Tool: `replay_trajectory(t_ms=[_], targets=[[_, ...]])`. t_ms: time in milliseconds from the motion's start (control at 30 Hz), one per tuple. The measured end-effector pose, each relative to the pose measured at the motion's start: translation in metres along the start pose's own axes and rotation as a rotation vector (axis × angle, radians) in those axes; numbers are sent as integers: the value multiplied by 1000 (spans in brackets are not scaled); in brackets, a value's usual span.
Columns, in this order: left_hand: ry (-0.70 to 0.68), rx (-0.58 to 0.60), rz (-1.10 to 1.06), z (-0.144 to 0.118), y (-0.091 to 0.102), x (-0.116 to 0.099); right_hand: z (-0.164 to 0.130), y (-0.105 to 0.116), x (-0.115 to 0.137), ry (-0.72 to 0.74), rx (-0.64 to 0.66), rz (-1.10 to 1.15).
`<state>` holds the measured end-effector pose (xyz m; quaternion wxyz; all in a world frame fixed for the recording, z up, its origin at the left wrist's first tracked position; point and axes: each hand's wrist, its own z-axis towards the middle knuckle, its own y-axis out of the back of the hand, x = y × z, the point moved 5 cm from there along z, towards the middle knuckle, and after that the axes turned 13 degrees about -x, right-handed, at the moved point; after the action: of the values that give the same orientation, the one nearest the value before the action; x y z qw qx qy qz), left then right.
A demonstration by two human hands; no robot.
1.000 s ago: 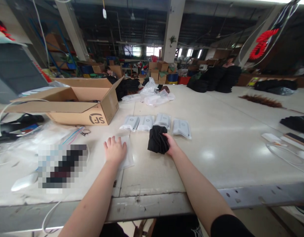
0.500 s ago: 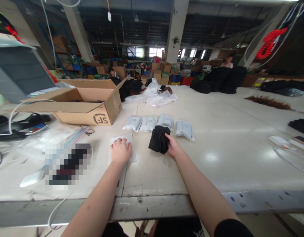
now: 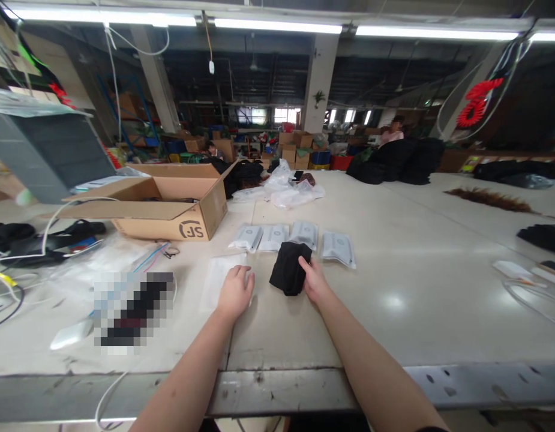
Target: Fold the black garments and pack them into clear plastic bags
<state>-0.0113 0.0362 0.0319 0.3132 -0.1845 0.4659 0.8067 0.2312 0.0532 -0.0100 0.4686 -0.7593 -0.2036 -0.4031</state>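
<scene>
A bundle of folded black cloth (image 3: 288, 270) is gripped at its right edge by my right hand (image 3: 314, 279), thumb on top. My left hand (image 3: 236, 290) holds nothing; its fingers are apart over the right edge of a flat, whitish plastic bag (image 3: 216, 277) lying on the table. Whether the fingertips touch the bag I cannot tell. Just beyond the cloth, several filled pale packets lie in a row, among them a left one (image 3: 245, 237) and a right one (image 3: 338, 248). The cloth partly covers one packet (image 3: 304, 233).
An open cardboard box (image 3: 169, 223) stands at the left, with crumpled clear plastic (image 3: 288, 191) to its right. Cables and a white device (image 3: 71, 333) lie at the near left. Stacks of black cloth (image 3: 396, 161) stand at the back right, near a person (image 3: 391, 137).
My left hand has moved right, off the middle of the flat bag to its edge. The black cloth in my right hand has turned and looks more squared. The camera view has tilted up.
</scene>
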Motion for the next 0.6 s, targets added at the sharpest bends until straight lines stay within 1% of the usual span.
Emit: replay_trajectory(t_ms=[33, 100, 167, 233, 300, 333, 400, 500, 533, 600], targets=[[43, 8, -149, -2, -1, -6, -7, -5, -1, 7, 23, 10], [207, 68, -444, -8, -8, -16, -22, -16, -6, 1, 89, 32], [351, 178, -710, -15, -17, -26, -37, -25, -10, 3, 133, 46], [452, 271, -897, -20, -22, -33, -48, -31, -15, 9, 127, 24], [536, 306, -1004, -22, -21, -34, -54, -33, -19, 45, 119, -40], [572, 309, -1038, -22, -19, -33, -54, -33, -20, 91, 123, -91], [623, 306, -1089, -23, -16, -30, -54, -33, -20, 244, 150, -233], [659, 314, -1122, -24, -15, -29, -51, -31, -20, 511, 181, -480], [663, 314, -1131, -25, -16, -30, -50, -30, -20, 578, 164, -531], [685, 294, -1155, -25, -18, -30, -50, -26, -16, 678, 75, -592]])
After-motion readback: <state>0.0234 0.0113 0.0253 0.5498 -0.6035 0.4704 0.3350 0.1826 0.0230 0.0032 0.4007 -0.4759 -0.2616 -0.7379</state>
